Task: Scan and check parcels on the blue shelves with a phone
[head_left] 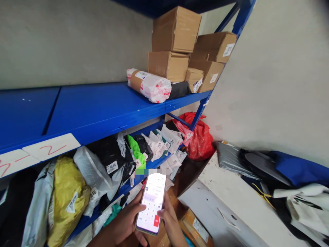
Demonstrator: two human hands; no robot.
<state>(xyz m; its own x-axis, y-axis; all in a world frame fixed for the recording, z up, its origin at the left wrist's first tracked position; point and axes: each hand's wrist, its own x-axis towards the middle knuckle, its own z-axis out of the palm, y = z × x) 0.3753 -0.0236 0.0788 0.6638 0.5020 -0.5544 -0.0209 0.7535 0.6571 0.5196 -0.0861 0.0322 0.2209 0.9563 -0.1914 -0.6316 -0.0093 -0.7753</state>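
Note:
A smartphone (151, 202) with a lit screen and a number keypad is held upright at the bottom middle of the head view. My left hand (133, 212) wraps its left edge, the thumb resting over the keypad side. On the opposite edge, my right hand (168, 216) grips the phone, its thumb near the red key at the lower right. Behind the phone, parcel bags with number labels lie on the lower blue shelf, among them a bright green bag (136, 152) and a black bag labelled 3016 (102, 152).
Above runs a blue shelf board (84, 99) bearing a white-and-red wrapped parcel (156, 87) and stacked cardboard boxes (176, 29). A yellow bag (68, 195) bulges out at lower left. A red sack (199, 140) sits by the rack post. At right is a white cabinet (226, 192) with bags on top.

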